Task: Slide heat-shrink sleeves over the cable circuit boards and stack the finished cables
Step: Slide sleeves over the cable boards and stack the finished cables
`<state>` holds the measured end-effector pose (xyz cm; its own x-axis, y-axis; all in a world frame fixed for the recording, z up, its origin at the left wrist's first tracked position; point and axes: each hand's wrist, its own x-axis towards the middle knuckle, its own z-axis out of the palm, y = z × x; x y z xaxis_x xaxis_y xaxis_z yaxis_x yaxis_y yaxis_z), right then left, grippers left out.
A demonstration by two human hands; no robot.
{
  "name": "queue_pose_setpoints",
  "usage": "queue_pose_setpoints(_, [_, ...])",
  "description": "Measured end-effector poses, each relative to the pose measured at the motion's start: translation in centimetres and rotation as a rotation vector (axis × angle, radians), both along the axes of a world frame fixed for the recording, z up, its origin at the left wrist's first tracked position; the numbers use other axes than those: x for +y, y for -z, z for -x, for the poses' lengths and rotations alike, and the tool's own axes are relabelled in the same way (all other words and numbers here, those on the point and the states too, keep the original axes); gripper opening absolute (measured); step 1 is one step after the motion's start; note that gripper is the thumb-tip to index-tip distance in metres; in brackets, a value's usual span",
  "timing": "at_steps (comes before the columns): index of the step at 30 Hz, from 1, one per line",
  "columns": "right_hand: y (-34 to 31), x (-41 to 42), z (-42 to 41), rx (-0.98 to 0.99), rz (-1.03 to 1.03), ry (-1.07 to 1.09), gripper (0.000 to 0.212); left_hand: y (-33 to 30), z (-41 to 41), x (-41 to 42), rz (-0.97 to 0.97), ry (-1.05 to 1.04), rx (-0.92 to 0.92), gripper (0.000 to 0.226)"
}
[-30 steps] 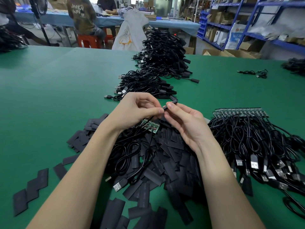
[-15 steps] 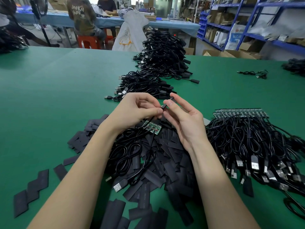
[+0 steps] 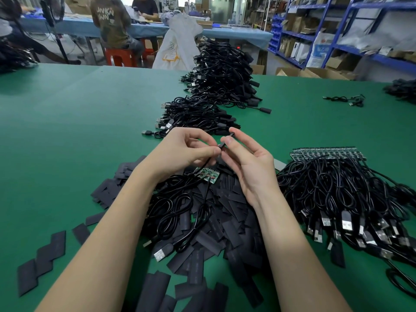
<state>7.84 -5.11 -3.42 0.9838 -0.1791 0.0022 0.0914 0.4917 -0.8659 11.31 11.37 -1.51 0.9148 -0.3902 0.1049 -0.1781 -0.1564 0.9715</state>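
Observation:
My left hand (image 3: 184, 152) pinches the thin black cable near its small plug end (image 3: 221, 145). My right hand (image 3: 245, 161) holds a black heat-shrink sleeve (image 3: 231, 136) between thumb and fingers, right beside that plug. The cable's green circuit board (image 3: 207, 174) hangs just below my hands, bare. Beneath lies a heap of flat black sleeves (image 3: 225, 212). A bundle of unsleeved cables (image 3: 342, 194) with green boards (image 3: 324, 152) lies to the right. Finished cables (image 3: 198, 115) are stacked beyond my hands.
A taller pile of black cables (image 3: 222, 68) runs toward the green table's (image 3: 67, 131) far edge. Loose sleeves (image 3: 42, 260) are scattered at the near left. A stray cable (image 3: 346, 100) lies far right. People sit at a blue table behind.
My right hand has opened its fingers a little and the sleeve has shifted up and closer to the plug end held by my left hand.

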Motion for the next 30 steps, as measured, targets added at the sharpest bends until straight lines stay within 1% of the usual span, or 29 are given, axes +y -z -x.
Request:
queue_pose_setpoints(3, [0.0, -0.2, -0.1, -0.002, 0.016, -0.009, 0.03, -0.1, 0.0, -0.1, 0.008, -0.011, 0.014, 0.012])
queue_pose_setpoints(4, [0.0, -0.4, -0.1, 0.004, 0.038, -0.014, 0.035, -0.2, 0.0, -0.2, 0.023, -0.023, 0.011, 0.01])
queue_pose_setpoints(5, [0.0, -0.6, -0.1, 0.013, 0.104, -0.022, 0.04, -0.3, -0.1, -0.1, 0.042, -0.038, 0.003, 0.008])
queue_pose_setpoints(6, [-0.1, -0.9, 0.0, 0.017, 0.238, -0.038, 0.043, -0.4, -0.1, -0.1, 0.063, -0.053, -0.005, 0.006])
queue_pose_setpoints(9, [-0.2, -1.5, 0.1, -0.061, 0.879, -0.177, 0.045, -1.1, -0.2, 0.2, 0.109, -0.098, -0.024, 0.004])
queue_pose_setpoints(10, [-0.2, -1.4, 0.1, -0.086, 1.045, -0.21, 0.046, -1.4, -0.3, 0.4, 0.122, -0.104, -0.028, 0.004])
queue_pose_setpoints(11, [-0.2, -1.2, 0.1, -0.096, 1.136, -0.223, 0.046, -1.7, -0.3, 0.4, 0.136, -0.107, -0.029, 0.004])
queue_pose_setpoints(12, [-0.2, -1.0, 0.1, -0.099, 1.161, -0.224, 0.046, -1.9, -0.2, 0.5, 0.149, -0.108, -0.033, 0.004])
queue_pose_setpoints(13, [-0.2, -1.0, 0.0, -0.099, 1.118, -0.224, 0.044, -2.2, -0.2, 0.6, 0.156, -0.108, -0.038, 0.004])
queue_pose_setpoints(15, [0.0, -1.1, 0.0, -0.057, 0.882, -0.235, 0.037, -2.5, -0.1, 1.0, 0.152, -0.097, -0.047, 0.004])
queue_pose_setpoints(16, [0.2, -1.3, -0.1, -0.03, 0.792, -0.215, 0.033, -2.6, -0.1, 1.2, 0.142, -0.09, -0.05, 0.003])
queue_pose_setpoints(17, [0.2, -1.7, -0.2, -0.01, 0.744, -0.174, 0.028, -2.7, -0.1, 1.4, 0.129, -0.088, -0.051, 0.004])
queue_pose_setpoints(19, [0.2, -2.5, -0.4, 0.006, 0.691, -0.091, 0.016, -2.7, -0.1, 1.7, 0.107, -0.108, -0.05, 0.005])
queue_pose_setpoints(21, [0.0, -3.1, -0.4, 0.029, 0.671, -0.061, 0.013, -2.7, -0.2, 2.1, 0.098, -0.139, -0.052, 0.006])
queue_pose_setpoints(26, [-0.2, -3.7, -0.1, 0.073, 0.575, -0.144, 0.011, -2.8, -0.2, 2.0, 0.105, -0.195, -0.09, 0.004])
queue_pose_setpoints(30, [0.1, -4.0, -0.1, 0.123, 0.593, -0.188, 0.01, -3.0, -0.4, 1.3, 0.101, -0.267, -0.171, 0.006])
